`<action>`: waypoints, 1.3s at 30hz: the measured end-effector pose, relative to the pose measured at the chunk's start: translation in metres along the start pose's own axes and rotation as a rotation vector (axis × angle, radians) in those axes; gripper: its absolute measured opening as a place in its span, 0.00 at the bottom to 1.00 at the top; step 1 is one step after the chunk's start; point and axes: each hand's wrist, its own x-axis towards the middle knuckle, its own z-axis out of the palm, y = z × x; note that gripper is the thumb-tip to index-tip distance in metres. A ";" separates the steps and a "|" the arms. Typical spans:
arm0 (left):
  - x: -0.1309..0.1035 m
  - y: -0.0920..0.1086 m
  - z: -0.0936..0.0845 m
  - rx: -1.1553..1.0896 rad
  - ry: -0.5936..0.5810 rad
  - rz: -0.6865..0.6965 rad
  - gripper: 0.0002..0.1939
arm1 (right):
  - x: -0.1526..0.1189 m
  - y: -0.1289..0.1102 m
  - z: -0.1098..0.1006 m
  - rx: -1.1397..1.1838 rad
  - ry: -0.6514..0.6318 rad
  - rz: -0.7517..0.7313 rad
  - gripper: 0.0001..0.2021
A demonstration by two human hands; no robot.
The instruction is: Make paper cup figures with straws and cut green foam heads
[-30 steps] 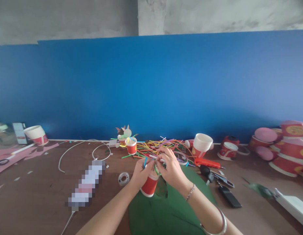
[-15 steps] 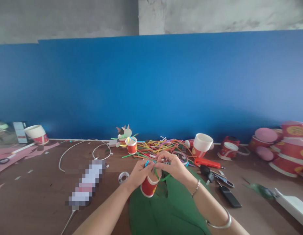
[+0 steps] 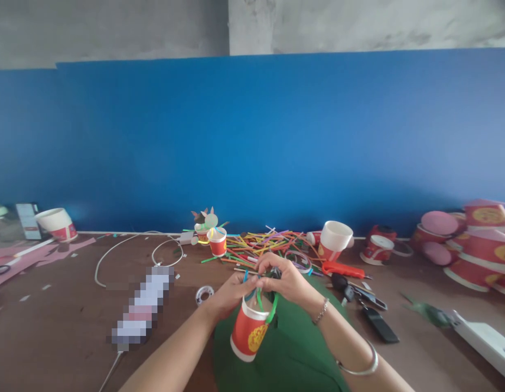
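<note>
Below my fingers a red paper cup (image 3: 248, 333) with a white rim and a gold emblem hangs slightly tilted. A green strip (image 3: 272, 309), which looks like a pipe cleaner, bends over the cup's right rim and up towards my hands. My left hand (image 3: 232, 294) is closed in a pinch on a blue strip (image 3: 246, 276) of the same sort, whose end sticks up past the thumb. My right hand (image 3: 279, 277) is also pinched at the strips, its fingertips touching those of my left. Exactly which strip lies between the right fingertips is hidden.
A heap of coloured strips (image 3: 260, 242) lies at the back. Decorated small cups (image 3: 218, 243), a white-rimmed cup (image 3: 334, 239), an orange-red tool (image 3: 343, 269), keys (image 3: 348, 291), a tape roll (image 3: 204, 294), a glue gun (image 3: 481, 332) and stacked red cups (image 3: 473, 261) stand or lie around.
The cup has dropped lower and tipped, so its emblem shows and more of the green strip is visible. My hands stay together, fingertips meeting above the rim.
</note>
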 end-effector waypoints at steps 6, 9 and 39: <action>0.004 0.003 0.003 0.031 0.183 0.072 0.23 | 0.000 -0.003 0.002 -0.210 0.153 0.012 0.07; 0.006 0.005 0.002 0.120 0.310 0.147 0.22 | 0.000 -0.010 0.005 -0.369 0.237 -0.131 0.04; -0.005 0.001 0.010 1.291 0.654 0.737 0.08 | -0.008 -0.015 0.025 -0.654 0.257 0.000 0.08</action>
